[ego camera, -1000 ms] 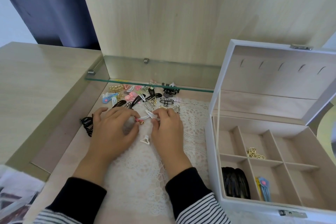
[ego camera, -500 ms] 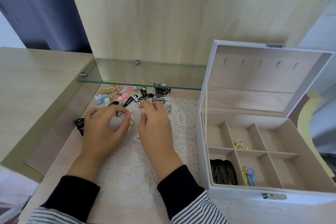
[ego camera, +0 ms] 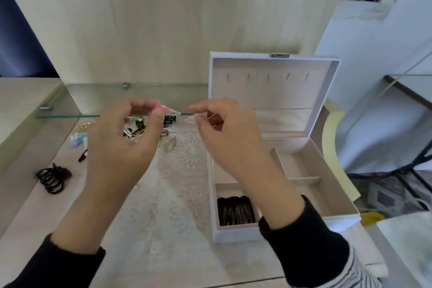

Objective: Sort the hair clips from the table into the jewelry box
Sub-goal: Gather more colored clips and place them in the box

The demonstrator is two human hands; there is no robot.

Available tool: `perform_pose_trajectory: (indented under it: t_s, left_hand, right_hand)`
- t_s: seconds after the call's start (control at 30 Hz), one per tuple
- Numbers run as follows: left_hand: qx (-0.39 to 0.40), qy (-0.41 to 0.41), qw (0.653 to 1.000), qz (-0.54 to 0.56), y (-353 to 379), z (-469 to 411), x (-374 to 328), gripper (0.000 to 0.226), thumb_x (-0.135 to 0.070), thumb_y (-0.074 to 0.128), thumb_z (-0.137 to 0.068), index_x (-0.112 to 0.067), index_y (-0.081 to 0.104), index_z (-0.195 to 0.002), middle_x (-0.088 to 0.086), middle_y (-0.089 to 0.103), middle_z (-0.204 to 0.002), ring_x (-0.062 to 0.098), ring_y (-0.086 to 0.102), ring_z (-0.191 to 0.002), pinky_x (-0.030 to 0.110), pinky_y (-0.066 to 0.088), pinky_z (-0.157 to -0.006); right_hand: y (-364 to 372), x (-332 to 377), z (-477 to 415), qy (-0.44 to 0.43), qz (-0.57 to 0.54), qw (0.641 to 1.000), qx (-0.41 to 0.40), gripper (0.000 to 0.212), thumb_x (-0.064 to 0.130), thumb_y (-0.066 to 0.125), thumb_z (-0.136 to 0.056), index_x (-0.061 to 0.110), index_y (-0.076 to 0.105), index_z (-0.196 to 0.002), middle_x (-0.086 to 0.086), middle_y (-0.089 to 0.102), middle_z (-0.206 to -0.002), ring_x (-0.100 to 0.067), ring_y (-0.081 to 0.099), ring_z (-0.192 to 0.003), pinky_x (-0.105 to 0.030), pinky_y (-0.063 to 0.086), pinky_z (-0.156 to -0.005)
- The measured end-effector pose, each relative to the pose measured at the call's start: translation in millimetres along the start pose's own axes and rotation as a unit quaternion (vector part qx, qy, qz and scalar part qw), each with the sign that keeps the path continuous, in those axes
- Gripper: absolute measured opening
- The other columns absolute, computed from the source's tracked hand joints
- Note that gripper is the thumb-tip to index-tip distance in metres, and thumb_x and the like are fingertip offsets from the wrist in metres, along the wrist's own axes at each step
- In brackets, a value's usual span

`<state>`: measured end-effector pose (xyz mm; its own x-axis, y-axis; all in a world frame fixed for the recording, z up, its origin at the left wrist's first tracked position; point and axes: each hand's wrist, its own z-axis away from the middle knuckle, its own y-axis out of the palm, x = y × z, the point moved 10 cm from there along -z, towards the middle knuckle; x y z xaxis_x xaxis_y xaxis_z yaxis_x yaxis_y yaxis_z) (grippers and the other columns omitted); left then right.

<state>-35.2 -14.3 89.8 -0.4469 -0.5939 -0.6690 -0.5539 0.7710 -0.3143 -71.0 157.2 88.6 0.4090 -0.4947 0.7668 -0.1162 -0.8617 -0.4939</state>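
Observation:
My left hand [ego camera: 121, 145] is raised above the table and pinches a pink and white hair clip [ego camera: 166, 109] between thumb and fingers. My right hand [ego camera: 224, 133] is raised beside it and pinches a small pale clip [ego camera: 191, 119]. The two clips are a short gap apart. Below the hands a pile of mixed hair clips [ego camera: 140, 130] lies near the glass shelf, with a silver clip [ego camera: 170, 144] on the lace mat. The white jewelry box [ego camera: 236, 232] stands open at the right; black clips [ego camera: 235, 210] fill its front left compartment. My right forearm hides part of the box.
A glass shelf [ego camera: 70, 103] juts out over the back of the table. Black hair ties [ego camera: 52, 179] lie at the left, and a blue clip [ego camera: 77, 141] lies near them. A lace mat [ego camera: 168, 194] covers the middle. The box's lid [ego camera: 271, 86] stands upright.
Both hands have lifted off the table, each with a clip, and moved apart. The camera has tilted up and the view has shifted right.

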Motion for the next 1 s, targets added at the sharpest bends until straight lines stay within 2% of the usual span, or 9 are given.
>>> perform_pose_trajectory:
  t_s: [0.07,0.13,0.23,0.3,0.43,0.53,0.63,0.8,1.0]
  left_hand:
    - [0.03,-0.007,0.999,0.03,16.8,0.9,-19.3,0.008,-0.027,0.066,-0.091,-0.035,0.064,-0.09,-0.025,0.067,-0.085,-0.008,0.061,-0.083,0.007,0.042,-0.078]
    - [0.088,-0.012,0.995,0.054,41.0,6.1,-34.9,0.013,-0.023,0.069,-0.089,-0.035,0.065,-0.088,-0.027,0.068,-0.086,-0.006,0.064,-0.08,0.005,0.042,-0.075]
    - [0.172,-0.035,0.982,0.074,78.2,18.1,-48.4,0.011,-0.02,0.073,-0.085,-0.03,0.069,-0.086,-0.016,0.07,-0.079,-0.001,0.065,-0.077,0.005,0.043,-0.07]
    - [0.232,-0.07,0.967,0.073,105.3,28.1,-49.8,0.011,-0.02,0.075,-0.082,-0.029,0.07,-0.085,-0.013,0.069,-0.075,0.0,0.064,-0.074,0.006,0.043,-0.067]
    - [0.365,-0.124,0.923,0.01,159.9,56.4,-44.7,0.008,-0.029,0.075,-0.081,-0.03,0.068,-0.079,-0.015,0.066,-0.072,-0.003,0.058,-0.065,0.013,0.047,-0.064]
    - [0.447,-0.131,0.884,-0.041,187.2,73.9,-37.8,0.008,-0.032,0.074,-0.081,-0.03,0.067,-0.079,-0.014,0.067,-0.072,-0.01,0.057,-0.059,0.009,0.044,-0.058]
    - [0.512,-0.117,0.845,-0.098,204.4,86.3,-34.3,0.007,-0.035,0.073,-0.081,-0.03,0.068,-0.082,-0.016,0.07,-0.076,-0.005,0.062,-0.069,0.025,0.054,-0.072]
    - [0.562,-0.07,0.807,-0.166,220.5,100.0,-35.2,0.011,-0.034,0.069,-0.082,-0.035,0.062,-0.074,-0.017,0.07,-0.083,0.003,0.065,-0.084,0.028,0.054,-0.078]
    - [0.553,-0.013,0.804,-0.221,227.8,102.7,-38.4,0.015,-0.035,0.061,-0.086,-0.038,0.056,-0.072,-0.017,0.051,-0.061,0.005,0.051,-0.066,0.021,0.036,-0.054]
  right_hand:
    - [-23.4,-14.5,1.1,0.023,-0.008,0.999,0.021,0.016,0.011,0.063,-0.087,0.021,0.069,-0.098,0.01,0.057,-0.079,-0.004,0.054,-0.07,-0.018,0.048,-0.074]
    - [-44.9,-28.3,3.3,0.041,0.001,0.998,0.05,0.012,0.01,0.067,-0.084,0.016,0.064,-0.094,0.006,0.059,-0.077,-0.002,0.055,-0.067,-0.015,0.048,-0.068]
    - [-72.2,-45.5,7.2,0.038,0.074,0.991,0.106,0.009,0.009,0.069,-0.083,0.016,0.064,-0.087,0.004,0.062,-0.077,-0.002,0.056,-0.067,-0.009,0.045,-0.063]
    - [-79.2,-58.5,10.6,0.049,0.105,0.979,0.165,0.009,0.011,0.07,-0.082,0.02,0.067,-0.083,0.005,0.064,-0.079,-0.004,0.06,-0.068,-0.011,0.046,-0.064]
    - [-81.1,-84.8,17.8,0.065,0.149,0.956,0.246,0.008,0.016,0.072,-0.082,0.023,0.069,-0.085,0.005,0.065,-0.083,-0.002,0.059,-0.067,-0.01,0.045,-0.064]
    - [-72.6,-102.5,26.6,0.07,0.187,0.934,0.297,0.01,0.017,0.072,-0.081,0.026,0.068,-0.084,0.009,0.064,-0.082,-0.001,0.057,-0.069,-0.016,0.047,-0.069]
    - [-67.8,-118.6,35.3,0.089,0.214,0.913,0.336,0.014,0.022,0.073,-0.079,0.032,0.065,-0.084,0.012,0.062,-0.081,0.001,0.054,-0.068,-0.02,0.045,-0.067]
    - [-60.8,-127.6,47.0,0.097,0.216,0.887,0.396,0.014,0.02,0.075,-0.076,0.027,0.065,-0.082,0.014,0.064,-0.08,0.007,0.049,-0.064,-0.015,0.035,-0.062]
    - [-54.1,-132.4,51.6,0.094,0.233,0.871,0.421,0.012,0.018,0.073,-0.078,0.028,0.067,-0.082,0.011,0.066,-0.084,-0.001,0.051,-0.065,-0.015,0.035,-0.059]
